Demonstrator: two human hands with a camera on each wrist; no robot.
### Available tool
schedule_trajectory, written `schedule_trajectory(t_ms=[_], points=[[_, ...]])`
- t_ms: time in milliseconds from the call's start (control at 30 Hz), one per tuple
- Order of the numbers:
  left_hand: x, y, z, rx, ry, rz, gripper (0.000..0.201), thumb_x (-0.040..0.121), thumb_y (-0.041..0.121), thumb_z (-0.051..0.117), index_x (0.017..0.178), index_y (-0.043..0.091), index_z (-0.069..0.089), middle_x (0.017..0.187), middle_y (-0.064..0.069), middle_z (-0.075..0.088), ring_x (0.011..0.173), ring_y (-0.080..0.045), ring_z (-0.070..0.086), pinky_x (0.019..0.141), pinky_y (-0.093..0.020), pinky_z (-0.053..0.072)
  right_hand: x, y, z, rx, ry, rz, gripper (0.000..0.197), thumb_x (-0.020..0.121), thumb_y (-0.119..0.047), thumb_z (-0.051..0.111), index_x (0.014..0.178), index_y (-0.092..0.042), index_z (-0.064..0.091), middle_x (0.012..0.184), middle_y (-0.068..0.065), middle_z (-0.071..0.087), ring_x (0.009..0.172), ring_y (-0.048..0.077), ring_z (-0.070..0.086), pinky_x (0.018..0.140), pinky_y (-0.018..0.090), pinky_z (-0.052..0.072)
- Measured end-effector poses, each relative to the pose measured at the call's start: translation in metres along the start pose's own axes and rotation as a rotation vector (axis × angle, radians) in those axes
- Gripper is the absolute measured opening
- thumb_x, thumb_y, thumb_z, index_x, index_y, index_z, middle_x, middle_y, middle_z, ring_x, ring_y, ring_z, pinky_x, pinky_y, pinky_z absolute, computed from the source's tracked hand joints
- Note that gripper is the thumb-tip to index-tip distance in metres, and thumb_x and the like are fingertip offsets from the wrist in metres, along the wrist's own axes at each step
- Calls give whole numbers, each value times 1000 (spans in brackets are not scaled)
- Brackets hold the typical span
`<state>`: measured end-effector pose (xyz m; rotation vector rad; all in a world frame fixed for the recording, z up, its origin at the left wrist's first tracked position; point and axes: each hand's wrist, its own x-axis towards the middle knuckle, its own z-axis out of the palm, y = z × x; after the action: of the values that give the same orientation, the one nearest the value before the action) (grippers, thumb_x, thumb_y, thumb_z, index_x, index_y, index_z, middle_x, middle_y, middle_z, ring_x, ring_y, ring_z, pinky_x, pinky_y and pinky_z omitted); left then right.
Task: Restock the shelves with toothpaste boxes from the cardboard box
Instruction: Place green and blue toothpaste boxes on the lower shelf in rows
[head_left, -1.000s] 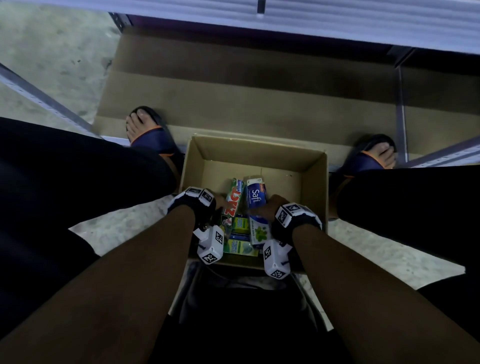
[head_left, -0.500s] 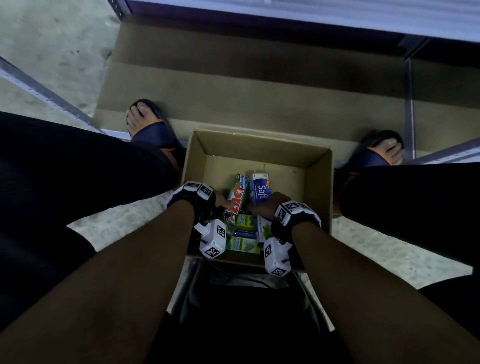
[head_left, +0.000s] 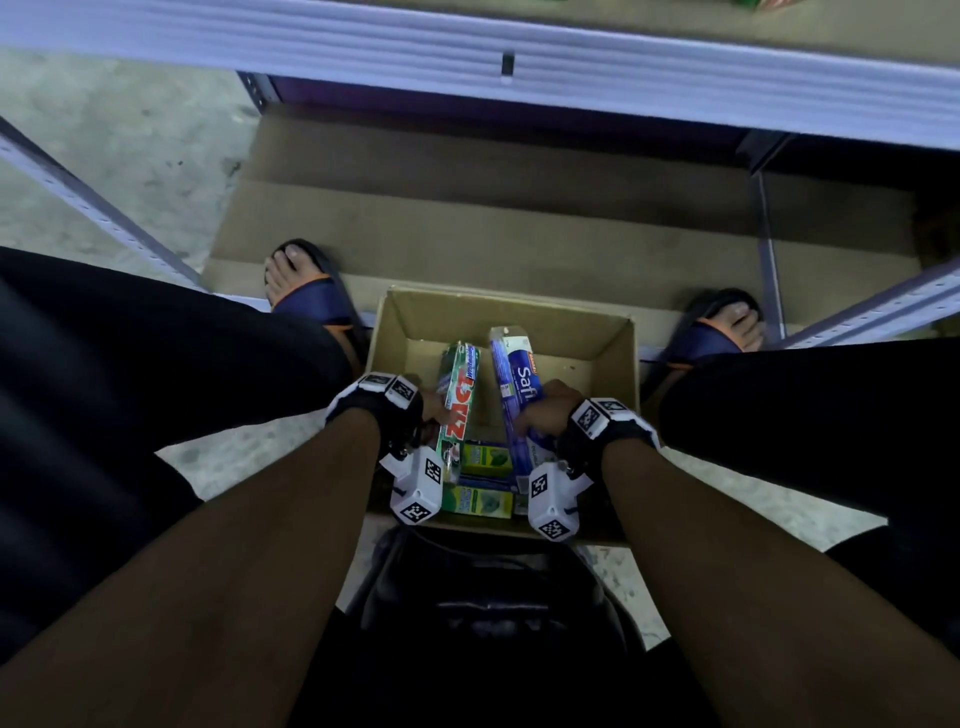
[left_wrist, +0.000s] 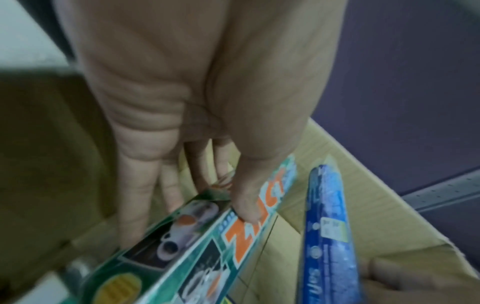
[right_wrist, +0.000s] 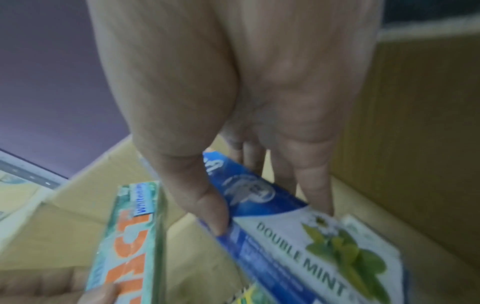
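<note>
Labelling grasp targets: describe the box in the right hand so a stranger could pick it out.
Find the open cardboard box on the floor between the person's feet. Two long toothpaste boxes stick up out of it; take the one nearer the right hand. It is the blue box marked "Safi" and "Double Mint", whereas its neighbour, the green box, has orange lettering.

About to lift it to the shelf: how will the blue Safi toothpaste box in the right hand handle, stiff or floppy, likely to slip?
The blue Safi box looks like a long, thin carton, so probably stiff and light. The right hand pinches it near one end, so the far end may swing. Its glossy face could slip under the thumb.
</note>
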<state>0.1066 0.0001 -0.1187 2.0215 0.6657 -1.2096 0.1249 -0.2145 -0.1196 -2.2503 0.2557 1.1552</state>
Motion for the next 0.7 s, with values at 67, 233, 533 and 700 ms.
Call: schedule_trajectory(t_ms=[67,233,533,700], points=[[-11,3,0,-12,-4,70,42,94,14,63,131,-4,52,104,-12,57,90,-26,55,83,-35,49,-8,-3,-5,22,19,-24,24,45,-27,81,63,-16,71,60,3,69,65,27,69,51,24,49],[-38,7,-9,-24,122,138,55,84,20,76,129,5,49,121,-10,53,117,-33,54,100,-48,48,-26,-7,-15,120,37,-102,25,55,-15,80,78,-15,72,69,7,69,62,26,60,56,29,46],[-92,16,-27,-37,241,284,79,72,27,86,134,9,41,127,-11,55,113,-31,57,95,-46,52,-77,-21,-39,143,137,-168,52,64,-10,83,110,-10,59,101,11,70,87,27,67,75,37,55],[-126,22,-28,-39,294,353,66,76,22,84,127,8,43,115,-9,61,102,-27,61,79,-36,53,-111,-30,-54,172,202,-224,54,64,-12,85,109,-14,57,100,6,70,87,24,69,77,38,58]])
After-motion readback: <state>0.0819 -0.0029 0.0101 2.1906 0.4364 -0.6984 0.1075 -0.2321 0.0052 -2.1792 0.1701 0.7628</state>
